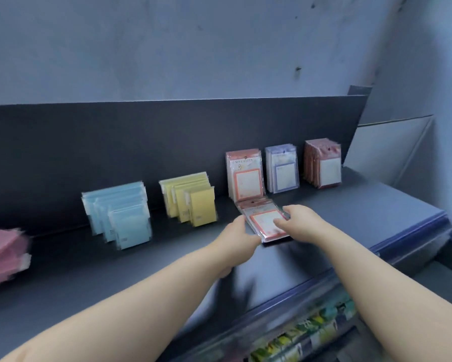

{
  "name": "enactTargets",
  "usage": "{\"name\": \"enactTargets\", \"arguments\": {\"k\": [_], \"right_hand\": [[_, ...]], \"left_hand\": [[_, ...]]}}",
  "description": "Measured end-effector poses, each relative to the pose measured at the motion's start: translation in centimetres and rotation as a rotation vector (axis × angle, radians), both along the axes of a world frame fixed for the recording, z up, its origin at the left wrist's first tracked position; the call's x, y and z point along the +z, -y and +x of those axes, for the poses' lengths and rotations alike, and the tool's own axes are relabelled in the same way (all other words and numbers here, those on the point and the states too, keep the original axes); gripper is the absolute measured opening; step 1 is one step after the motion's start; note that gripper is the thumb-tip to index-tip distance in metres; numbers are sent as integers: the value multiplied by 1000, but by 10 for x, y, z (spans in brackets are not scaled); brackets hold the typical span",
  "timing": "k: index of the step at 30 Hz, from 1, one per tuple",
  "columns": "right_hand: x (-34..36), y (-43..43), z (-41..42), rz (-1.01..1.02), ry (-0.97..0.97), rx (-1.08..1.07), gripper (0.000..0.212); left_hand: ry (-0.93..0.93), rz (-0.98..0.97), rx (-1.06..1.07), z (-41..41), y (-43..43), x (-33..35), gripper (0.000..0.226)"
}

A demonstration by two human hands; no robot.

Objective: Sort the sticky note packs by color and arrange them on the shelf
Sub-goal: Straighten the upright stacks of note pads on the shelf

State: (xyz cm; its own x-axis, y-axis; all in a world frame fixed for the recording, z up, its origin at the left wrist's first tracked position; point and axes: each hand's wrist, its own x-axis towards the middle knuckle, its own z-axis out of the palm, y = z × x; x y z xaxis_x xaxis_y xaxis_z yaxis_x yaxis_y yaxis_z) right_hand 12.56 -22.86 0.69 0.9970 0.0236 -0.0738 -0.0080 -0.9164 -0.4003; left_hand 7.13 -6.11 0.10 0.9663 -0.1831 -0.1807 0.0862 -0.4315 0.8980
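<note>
Gripping the orange packs [264,220] from both sides, left hand [240,232] and right hand [298,218] are holding them flat on the shelf [363,205], just before the orange row [245,176] at its back edge; squaring them before tipping upright is seeming wise.

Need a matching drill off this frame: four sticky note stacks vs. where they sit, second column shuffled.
1. pink packs
2. blue packs
3. yellow packs
4. flat orange packs

A. third stack from the left
B. gripped by the left hand and right hand
C. farthest left
D. second stack from the left

Pairs: 1-C, 2-D, 3-A, 4-B
</note>
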Motion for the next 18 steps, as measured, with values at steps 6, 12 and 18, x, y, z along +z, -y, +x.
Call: {"name": "enactTargets", "arguments": {"k": [6,12,18], "right_hand": [[9,16,24,166,-155,231,30],[7,34,47,314,-256,380,66],[5,36,73,397,-134,409,116]], "left_hand": [[-151,-410,378,52,35,1,23],[-176,-497,571,66,47,-1,25],[146,-461,499,71,52,-5,33]]}}
